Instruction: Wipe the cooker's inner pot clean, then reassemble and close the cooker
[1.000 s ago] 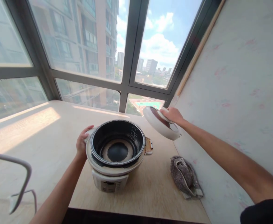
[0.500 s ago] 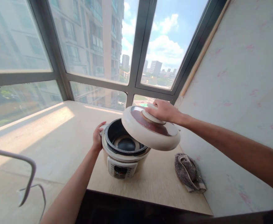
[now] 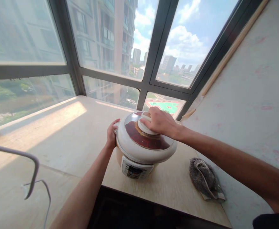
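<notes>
An electric pressure cooker (image 3: pixel 138 170) with a control panel at its front stands on the pale counter. Its white lid (image 3: pixel 130 148), with a dark red top, now covers the pot's opening, though I cannot tell whether it is seated flush. My right hand (image 3: pixel 159 122) is closed around the knob on the lid. At the left side of the cooker, my left hand (image 3: pixel 112 133) grips the side handle (image 3: pixel 116 127), most of which the fingers hide. The inside of the pot is hidden under the lid.
A crumpled grey-brown cloth (image 3: pixel 206 179) lies right of the cooker, against the papered wall (image 3: pixel 256 127). Bent grey metal rods (image 3: pixel 34 165) stick in at the left. Windows (image 3: pixel 120 79) rise behind the counter (image 3: pixel 173 190), whose front edge drops to dark.
My right hand has brought the lid down and left over the pot, which stood partly uncovered before. My left hand keeps hold of the handle. The view has shifted slightly left.
</notes>
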The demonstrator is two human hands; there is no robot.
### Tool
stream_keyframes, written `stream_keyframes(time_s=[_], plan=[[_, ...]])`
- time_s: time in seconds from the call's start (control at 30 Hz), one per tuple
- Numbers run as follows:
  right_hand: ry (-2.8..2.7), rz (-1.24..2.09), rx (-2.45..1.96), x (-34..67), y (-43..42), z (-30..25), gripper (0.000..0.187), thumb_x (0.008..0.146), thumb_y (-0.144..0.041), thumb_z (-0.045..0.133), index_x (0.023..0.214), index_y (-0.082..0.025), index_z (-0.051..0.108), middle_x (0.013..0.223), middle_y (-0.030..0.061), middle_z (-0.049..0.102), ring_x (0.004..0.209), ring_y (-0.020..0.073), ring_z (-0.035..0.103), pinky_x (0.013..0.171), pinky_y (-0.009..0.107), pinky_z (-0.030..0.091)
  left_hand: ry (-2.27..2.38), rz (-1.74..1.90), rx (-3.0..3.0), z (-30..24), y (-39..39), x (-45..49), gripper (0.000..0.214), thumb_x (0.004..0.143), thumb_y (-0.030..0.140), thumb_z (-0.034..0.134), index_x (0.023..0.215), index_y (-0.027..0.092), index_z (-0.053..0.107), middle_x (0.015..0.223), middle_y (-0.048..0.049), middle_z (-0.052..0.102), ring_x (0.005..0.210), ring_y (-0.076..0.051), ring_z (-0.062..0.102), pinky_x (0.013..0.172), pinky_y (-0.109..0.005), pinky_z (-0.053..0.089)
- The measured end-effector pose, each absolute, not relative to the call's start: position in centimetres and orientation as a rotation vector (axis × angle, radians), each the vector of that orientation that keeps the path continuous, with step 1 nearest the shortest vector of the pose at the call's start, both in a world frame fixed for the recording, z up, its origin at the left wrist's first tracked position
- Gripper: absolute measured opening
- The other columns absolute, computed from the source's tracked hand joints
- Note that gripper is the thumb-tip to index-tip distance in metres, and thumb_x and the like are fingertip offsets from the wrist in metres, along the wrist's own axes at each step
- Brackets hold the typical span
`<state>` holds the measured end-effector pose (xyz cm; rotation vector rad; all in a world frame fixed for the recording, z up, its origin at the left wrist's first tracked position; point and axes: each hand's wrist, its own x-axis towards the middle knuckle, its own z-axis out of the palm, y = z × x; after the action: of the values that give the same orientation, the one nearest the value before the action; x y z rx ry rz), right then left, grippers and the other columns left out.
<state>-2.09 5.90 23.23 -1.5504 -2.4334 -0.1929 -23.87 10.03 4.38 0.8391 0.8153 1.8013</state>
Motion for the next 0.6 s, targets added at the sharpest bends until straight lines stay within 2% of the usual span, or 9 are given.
stream_keyframes(time_s=[0.13, 0.33, 0.6], plan=[[-2.42, -0.181, -1.582, -2.9, 6.3, 22.0, 0.05, 0.093, -0.061, 0.054, 0.115, -0.016, 0.058, 0.117, 0.0179, 0.064, 0.105, 0.0341, 0.065, 0.089, 0.043, 0.05, 0.79, 1.831, 0.781, 4.3, 10.0, -23.8, 0.046, 0.064, 0.032, 0.059, 0.106, 0.016, 0.067, 0.09, -0.0043, 0.071, 0.08, -0.021, 0.064, 0.076, -0.031, 0.048], [-2.353, -0.018, -1.684, -3.4, 6.7, 21.4, 0.054, 0.092, -0.058, 0.058, 0.12, -0.013, 0.056, 0.12, 0.0233, 0.062, 0.11, 0.0417, 0.064, 0.094, 0.053, 0.047, 0.811, 1.845, 0.795, 4.5, 9.7, -23.9, 0.046, 0.063, 0.034, 0.062, 0.105, 0.015, 0.068, 0.087, -0.0046, 0.071, 0.078, -0.021, 0.064, 0.074, -0.031, 0.048], [-2.447, 0.039, -1.69, -3.3, 6.4, 22.6, 0.055, 0.094, -0.056, 0.054, 0.128, -0.013, 0.052, 0.123, 0.0216, 0.064, 0.115, 0.0375, 0.063, 0.093, 0.045, 0.05, 0.802, 1.867, 0.838, 3.7, 10.2, -24.3, 0.046, 0.068, 0.038, 0.063, 0.107, 0.015, 0.07, 0.09, -0.0057, 0.073, 0.081, -0.023, 0.067, 0.074, -0.032, 0.051]])
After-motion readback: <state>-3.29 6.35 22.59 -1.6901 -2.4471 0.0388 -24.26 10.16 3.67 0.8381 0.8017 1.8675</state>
